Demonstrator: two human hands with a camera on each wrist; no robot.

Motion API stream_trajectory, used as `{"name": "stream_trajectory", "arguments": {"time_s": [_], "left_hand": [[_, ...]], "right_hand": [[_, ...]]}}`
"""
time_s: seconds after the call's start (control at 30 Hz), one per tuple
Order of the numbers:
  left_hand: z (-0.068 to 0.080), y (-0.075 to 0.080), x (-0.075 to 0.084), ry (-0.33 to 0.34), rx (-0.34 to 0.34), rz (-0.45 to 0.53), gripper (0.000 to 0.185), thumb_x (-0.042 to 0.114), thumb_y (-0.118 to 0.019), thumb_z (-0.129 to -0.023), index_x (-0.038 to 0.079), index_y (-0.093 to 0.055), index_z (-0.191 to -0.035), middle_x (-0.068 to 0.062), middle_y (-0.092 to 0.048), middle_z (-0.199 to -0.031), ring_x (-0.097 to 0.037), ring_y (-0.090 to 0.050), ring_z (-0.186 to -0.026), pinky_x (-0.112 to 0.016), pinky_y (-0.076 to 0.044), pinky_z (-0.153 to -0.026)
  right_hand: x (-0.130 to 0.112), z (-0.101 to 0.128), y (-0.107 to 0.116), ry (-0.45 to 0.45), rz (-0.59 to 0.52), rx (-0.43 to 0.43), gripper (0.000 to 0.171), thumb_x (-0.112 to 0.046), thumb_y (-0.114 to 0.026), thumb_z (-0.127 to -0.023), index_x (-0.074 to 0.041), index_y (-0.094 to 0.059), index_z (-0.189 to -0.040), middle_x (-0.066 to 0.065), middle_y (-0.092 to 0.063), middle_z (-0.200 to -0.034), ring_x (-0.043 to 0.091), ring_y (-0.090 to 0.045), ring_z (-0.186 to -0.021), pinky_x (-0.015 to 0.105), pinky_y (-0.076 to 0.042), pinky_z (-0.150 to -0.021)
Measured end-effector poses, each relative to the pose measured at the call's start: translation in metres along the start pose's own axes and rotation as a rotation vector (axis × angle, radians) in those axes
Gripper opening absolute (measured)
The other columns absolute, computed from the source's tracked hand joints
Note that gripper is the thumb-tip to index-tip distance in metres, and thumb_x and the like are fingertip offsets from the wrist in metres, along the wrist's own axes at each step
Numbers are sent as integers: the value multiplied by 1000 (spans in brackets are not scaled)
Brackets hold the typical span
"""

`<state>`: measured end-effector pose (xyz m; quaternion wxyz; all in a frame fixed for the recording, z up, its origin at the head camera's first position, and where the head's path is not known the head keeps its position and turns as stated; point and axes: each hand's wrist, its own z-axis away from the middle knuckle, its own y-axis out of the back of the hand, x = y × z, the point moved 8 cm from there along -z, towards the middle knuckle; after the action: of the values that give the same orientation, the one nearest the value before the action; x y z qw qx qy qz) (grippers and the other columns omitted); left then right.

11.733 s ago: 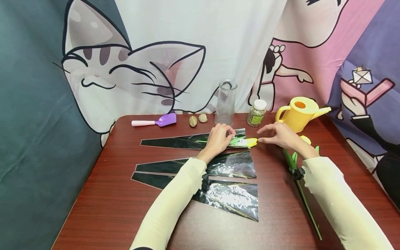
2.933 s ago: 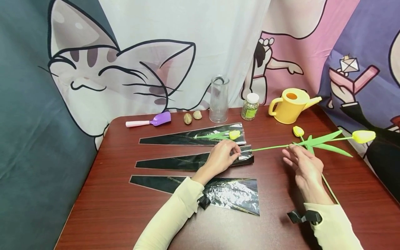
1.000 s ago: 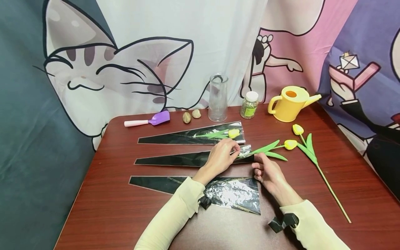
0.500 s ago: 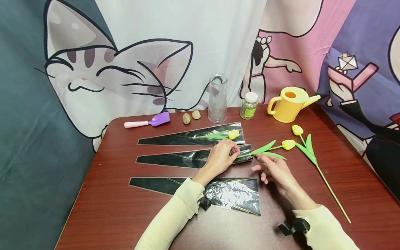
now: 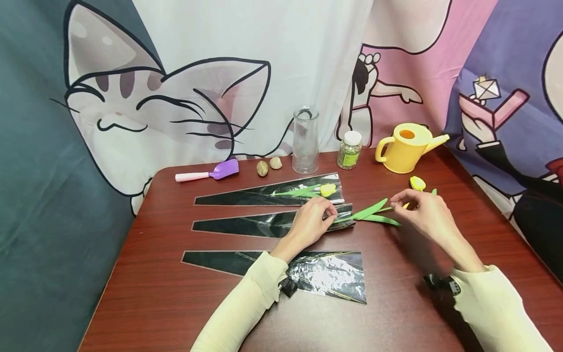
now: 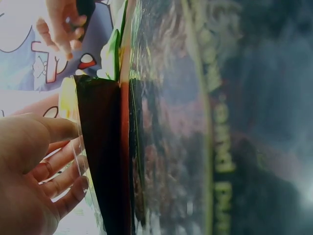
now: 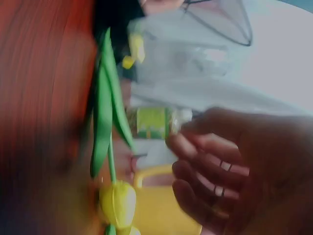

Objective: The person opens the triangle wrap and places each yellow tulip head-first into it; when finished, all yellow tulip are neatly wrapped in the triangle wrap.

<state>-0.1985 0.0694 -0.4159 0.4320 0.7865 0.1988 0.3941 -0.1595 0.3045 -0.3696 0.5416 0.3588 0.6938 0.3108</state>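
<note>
My left hand [image 5: 313, 220] pinches the open mouth of the middle clear-and-black flower sleeve [image 5: 255, 226]; the left wrist view shows its thumb and fingers [image 6: 34, 161] on the clear film. A yellow tulip's stem lies in that sleeve, with its green leaves [image 5: 371, 211] sticking out to the right. My right hand [image 5: 422, 210] hovers over the tulip's bud, fingers loosely curled. In the right wrist view those fingers [image 7: 234, 166] sit apart from the bud [image 7: 117, 203] and hold nothing. The far sleeve [image 5: 264, 195] holds another tulip [image 5: 327, 189].
A third sleeve [image 5: 325, 274] lies flat nearest me. A loose tulip [image 5: 417, 183] lies behind my right hand. Along the back of the table stand a ribbed glass vase [image 5: 305, 141], a small jar [image 5: 349, 150], a yellow watering can [image 5: 406, 147], a purple scoop [image 5: 215, 171] and two stones [image 5: 268, 166].
My right hand fed the tulip stem into the middle sleeve, let go near the sleeve mouth, then moved right to the bud. My left hand has kept its pinch on the sleeve.
</note>
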Motion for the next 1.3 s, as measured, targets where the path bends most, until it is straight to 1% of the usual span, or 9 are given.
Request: {"name": "stream_trajectory", "arguments": {"time_s": [0.07, 0.17, 0.23, 0.37, 0.5, 0.73, 0.9, 1.07, 1.3], "left_hand": [[0, 0, 0, -1, 0, -5, 5, 23, -73, -89, 24, -68, -88, 15, -57, -89, -1, -52, -87, -19, -45, -72], [0, 0, 1, -2, 2, -7, 6, 22, -73, -89, 25, -68, -87, 15, -58, -90, -1, -52, -87, -19, -45, -72], [0, 0, 1, -3, 2, -8, 6, 22, -73, -89, 25, -68, -88, 14, -59, -90, -1, -52, -87, -19, -44, -72], [0, -1, 0, -1, -3, -8, 6, 22, -73, -89, 25, -68, -87, 14, -59, -91, 0, -52, -88, -18, -44, -73], [0, -1, 0, -6, -6, -6, 6, 22, -73, -89, 25, -67, -88, 15, -59, -90, -1, -52, -87, -18, -44, -74], [-1, 0, -1, 4, -12, -6, 6, 22, -72, -89, 25, -67, -87, 15, -58, -89, 0, -51, -87, -17, -43, -74], [0, 1, -2, 7, -14, -6, 6, 22, -73, -89, 24, -67, -87, 16, -57, -89, 0, -51, -87, -17, -43, -74], [-1, 2, -2, 2, -9, -10, 7, 22, -73, -89, 24, -67, -87, 15, -58, -89, 0, -51, -87, -17, -43, -74], [-1, 1, -2, 10, -10, -13, 7, 23, -72, -89, 25, -66, -87, 15, -58, -90, 1, -51, -86, -16, -42, -73]], "right_hand": [[-2, -6, -2, 90, 46, -8, 5, -17, -75, -85, -18, -75, -89, -7, -68, -75, 14, -59, -65, 33, -42, -58], [-4, -11, -8, 215, 87, -38, 8, -10, -79, -80, -15, -76, -86, -4, -70, -81, 17, -61, -71, 34, -45, -62], [-3, -13, -12, 262, 127, -44, 11, -8, -81, -77, -14, -76, -85, -2, -71, -84, 20, -63, -75, 37, -47, -62], [1, -14, -17, 352, 237, -28, 17, -7, -84, -71, -15, -77, -85, 0, -71, -84, 26, -63, -80, 44, -45, -60], [5, -12, -23, 429, 303, -14, 21, -7, -85, -67, -14, -77, -85, 1, -71, -84, 29, -58, -79, 45, -42, -57], [8, -14, -27, 451, 311, 21, 23, -4, -86, -66, -15, -77, -84, -1, -71, -83, 24, -49, -76, 42, -36, -59], [9, -15, -28, 455, 327, 15, 23, -3, -86, -64, -14, -75, -82, -2, -69, -81, 23, -46, -74, 39, -36, -58], [10, -15, -29, 465, 320, -2, 24, -2, -87, -63, -13, -74, -81, -2, -69, -80, 22, -46, -74, 38, -36, -59], [12, -13, -29, 498, 312, -25, 28, -1, -88, -61, -14, -74, -82, -3, -69, -80, 22, -49, -78, 41, -38, -66]]}}
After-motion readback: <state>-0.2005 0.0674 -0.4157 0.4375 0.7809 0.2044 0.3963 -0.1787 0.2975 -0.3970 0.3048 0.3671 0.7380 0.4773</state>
